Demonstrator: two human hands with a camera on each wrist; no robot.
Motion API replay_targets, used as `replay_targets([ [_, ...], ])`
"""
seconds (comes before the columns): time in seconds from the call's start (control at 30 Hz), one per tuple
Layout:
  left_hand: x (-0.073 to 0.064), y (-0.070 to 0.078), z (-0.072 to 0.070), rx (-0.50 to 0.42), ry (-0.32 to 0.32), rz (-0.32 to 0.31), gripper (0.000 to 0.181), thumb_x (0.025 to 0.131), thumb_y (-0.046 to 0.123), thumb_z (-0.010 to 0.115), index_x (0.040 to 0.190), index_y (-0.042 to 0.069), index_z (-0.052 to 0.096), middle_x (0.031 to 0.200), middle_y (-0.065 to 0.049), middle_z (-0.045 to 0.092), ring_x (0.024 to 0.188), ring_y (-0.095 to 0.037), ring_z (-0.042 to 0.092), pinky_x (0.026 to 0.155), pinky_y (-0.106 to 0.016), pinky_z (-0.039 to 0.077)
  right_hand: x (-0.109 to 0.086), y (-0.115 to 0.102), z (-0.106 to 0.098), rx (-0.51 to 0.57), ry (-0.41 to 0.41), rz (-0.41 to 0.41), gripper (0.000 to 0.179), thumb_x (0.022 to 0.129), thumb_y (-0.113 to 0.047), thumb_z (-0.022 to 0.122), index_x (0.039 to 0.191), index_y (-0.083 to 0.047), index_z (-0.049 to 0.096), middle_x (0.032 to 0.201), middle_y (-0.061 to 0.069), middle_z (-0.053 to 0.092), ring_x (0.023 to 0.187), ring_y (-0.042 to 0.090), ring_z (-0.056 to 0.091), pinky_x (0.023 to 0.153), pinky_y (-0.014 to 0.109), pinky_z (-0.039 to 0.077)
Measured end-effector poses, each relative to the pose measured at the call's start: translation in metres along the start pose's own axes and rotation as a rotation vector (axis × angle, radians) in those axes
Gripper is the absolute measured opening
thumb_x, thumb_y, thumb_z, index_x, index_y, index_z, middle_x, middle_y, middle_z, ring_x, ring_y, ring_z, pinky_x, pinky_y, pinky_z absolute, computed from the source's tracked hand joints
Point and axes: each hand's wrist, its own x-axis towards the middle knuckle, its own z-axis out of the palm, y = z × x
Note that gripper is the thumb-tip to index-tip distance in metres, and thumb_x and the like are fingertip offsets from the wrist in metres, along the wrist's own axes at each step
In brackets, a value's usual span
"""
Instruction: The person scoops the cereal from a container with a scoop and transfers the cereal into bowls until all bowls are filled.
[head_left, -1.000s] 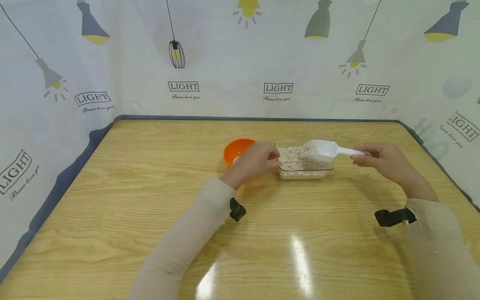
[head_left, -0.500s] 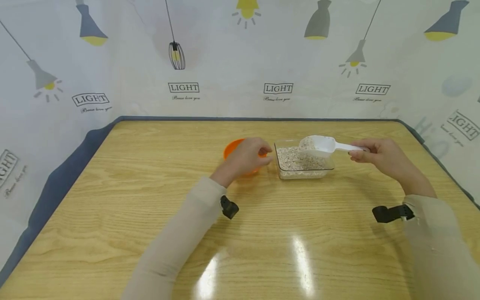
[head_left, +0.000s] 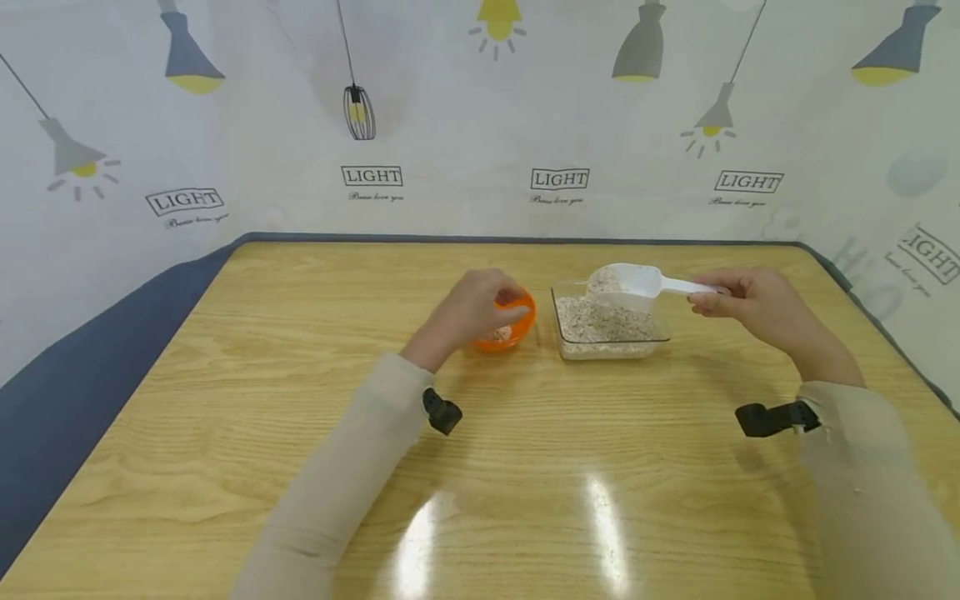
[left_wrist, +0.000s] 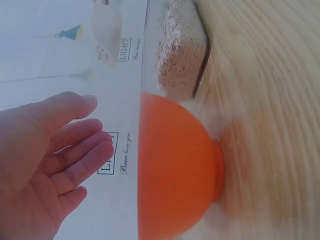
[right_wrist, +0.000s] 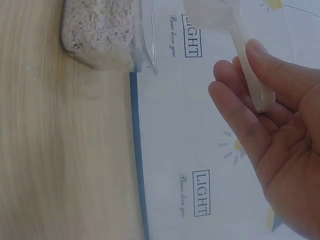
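My right hand [head_left: 750, 304] pinches the handle of a white scoop [head_left: 640, 281], thumb on one side and fingers on the other. The scoop is raised over a clear rectangular container [head_left: 615, 341] of oat flakes [head_left: 600, 319], and flakes fill the front of its bowl. Loosely bent, the fingers of my left hand [head_left: 476, 304] hold nothing. That hand hovers above the orange bowl [left_wrist: 175, 175] and hides much of it in the head view. Some flakes [head_left: 501, 333] lie inside the orange bowl, just left of the container.
Bowl and container stand toward the back of a wooden table [head_left: 525, 467]. A white curtain [head_left: 465, 108] printed with lamps rises behind the table's dark edge. Each wrist wears a black camera mount [head_left: 442, 411].
My left hand has drawn left from the container's edge to over the orange bowl, uncovering the bowl's right side. The scoop has risen and shifted slightly left with my right hand.
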Motion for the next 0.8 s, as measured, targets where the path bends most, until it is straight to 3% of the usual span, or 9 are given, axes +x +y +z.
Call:
replay_targets([
  [0.2,-0.007,-0.008,-0.004,0.023,0.015,-0.030,0.025,0.086,0.017,0.065,0.106,0.001,0.067,0.099,-0.008,0.064,0.089,-0.017,0.059,0.078,-0.026,0.047,0.006,-0.006,0.006,0.008,0.011,0.035,0.035,0.090,-0.009,0.058,0.118,0.013,0.054,0.093,0.013,0.068,0.076,0.000,0.063,0.069,0.016,0.049],
  [0.5,-0.017,-0.018,-0.014,0.025,0.008,-0.093,0.026,0.086,0.017,0.064,0.107,0.002,0.067,0.102,-0.009,0.062,0.091,-0.019,0.056,0.080,-0.029,0.046,0.014,-0.013,0.011,-0.019,-0.008,0.044,0.040,0.091,-0.015,0.058,0.122,0.008,0.053,0.096,0.019,0.066,0.075,-0.001,0.062,0.070,0.011,0.045],
  [0.8,-0.027,-0.028,-0.026,0.028,0.031,-0.121,0.028,0.086,0.018,0.065,0.108,0.001,0.066,0.102,-0.010,0.063,0.091,-0.020,0.056,0.081,-0.031,0.046,0.023,-0.017,0.015,-0.004,-0.030,-0.030,0.039,0.091,-0.011,0.057,0.122,0.012,0.052,0.092,0.021,0.066,0.076,0.002,0.063,0.068,0.016,0.049],
])
